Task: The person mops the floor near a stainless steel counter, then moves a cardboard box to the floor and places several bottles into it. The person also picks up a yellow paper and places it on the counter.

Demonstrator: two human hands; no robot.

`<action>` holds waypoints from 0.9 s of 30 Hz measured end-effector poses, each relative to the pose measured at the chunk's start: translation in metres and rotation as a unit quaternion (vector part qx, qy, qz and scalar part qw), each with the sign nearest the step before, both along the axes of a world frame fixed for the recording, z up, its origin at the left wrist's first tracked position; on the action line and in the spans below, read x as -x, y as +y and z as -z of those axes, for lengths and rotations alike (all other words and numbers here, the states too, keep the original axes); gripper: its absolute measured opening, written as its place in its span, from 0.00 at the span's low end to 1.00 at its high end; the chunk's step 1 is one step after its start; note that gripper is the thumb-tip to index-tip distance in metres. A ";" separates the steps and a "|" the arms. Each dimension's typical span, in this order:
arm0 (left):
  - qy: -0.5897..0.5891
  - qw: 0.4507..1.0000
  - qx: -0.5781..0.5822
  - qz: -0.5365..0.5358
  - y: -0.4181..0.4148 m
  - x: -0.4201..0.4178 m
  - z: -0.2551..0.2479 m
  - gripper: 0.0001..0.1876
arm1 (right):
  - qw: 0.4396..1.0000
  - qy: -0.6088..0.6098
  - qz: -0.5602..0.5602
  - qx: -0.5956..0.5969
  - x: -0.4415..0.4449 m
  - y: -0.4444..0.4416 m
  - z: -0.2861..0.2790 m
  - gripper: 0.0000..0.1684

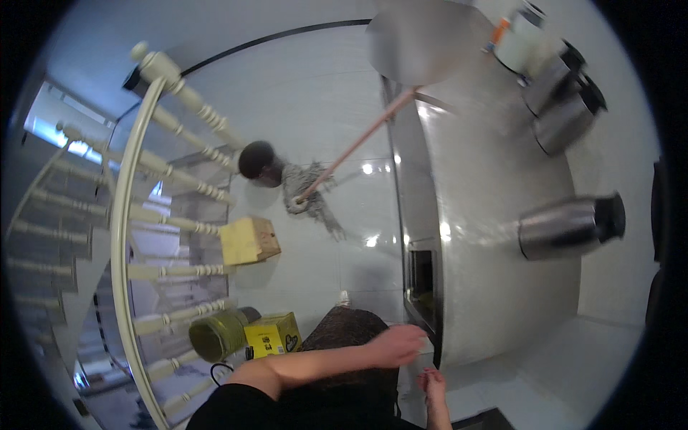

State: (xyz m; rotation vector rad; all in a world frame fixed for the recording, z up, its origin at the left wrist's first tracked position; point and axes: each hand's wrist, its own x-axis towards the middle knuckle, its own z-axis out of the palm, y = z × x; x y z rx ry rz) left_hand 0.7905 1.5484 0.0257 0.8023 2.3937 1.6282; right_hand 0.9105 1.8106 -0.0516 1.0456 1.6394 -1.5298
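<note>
My left hand (400, 345) reaches across my body, near the front edge of a stainless steel counter (500, 301). It is blurred, and I cannot tell whether anything is in its fingers. Lower down, close to the counter's near corner, my right hand (432, 381) has its fingers a little apart and holds nothing I can see. On the counter a steel vacuum jug (561, 227) with a black top stands nearest. Farther along are two more steel jugs (567, 115) and a white container (518, 40).
A mop (314, 196) leans its pink handle on the counter's far end, below a blurred grey round object (419, 40). By the cream balustrade (121, 215) stand a dark bin (258, 161), a wooden box (247, 240), a yellow-green bucket (217, 336) and a yellow carton (274, 333).
</note>
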 end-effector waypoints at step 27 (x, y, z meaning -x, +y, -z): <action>-0.242 0.598 -0.058 -0.762 -0.216 -0.124 -0.029 0.08 | 0.757 0.062 -0.650 0.019 0.294 -0.365 -0.081 0.12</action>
